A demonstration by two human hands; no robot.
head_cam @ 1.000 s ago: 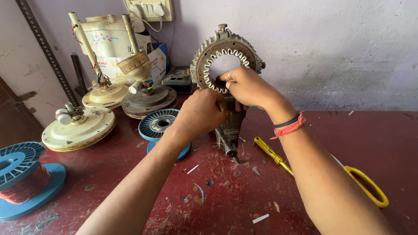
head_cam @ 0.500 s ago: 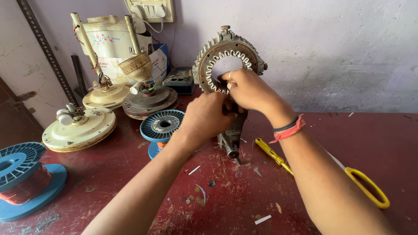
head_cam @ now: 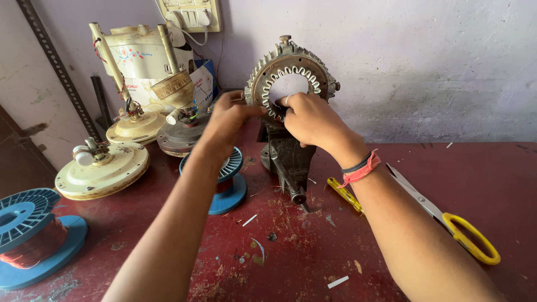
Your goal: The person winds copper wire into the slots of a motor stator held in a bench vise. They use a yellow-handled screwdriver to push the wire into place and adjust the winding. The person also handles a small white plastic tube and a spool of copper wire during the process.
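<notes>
Head view: both hands, the left hand (head_cam: 228, 118) and right hand (head_cam: 309, 119), have stayed pinched on the vise-held stator ring (head_cam: 291, 75) at upper centre, barely shifting, so the slot work continues.

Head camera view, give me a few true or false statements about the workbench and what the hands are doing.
1. Both hands are on the ring-shaped stator held upright in a bench vise. True.
2. The scissors have blue handles. False: they are yellow.
3. The right hand has bands at its wrist. True.
4. The spool of copper wire lies at the right edge of the table. False: it is at the left edge.
5. The left hand holds the yellow screwdriver. False: it lies on the table.
</notes>
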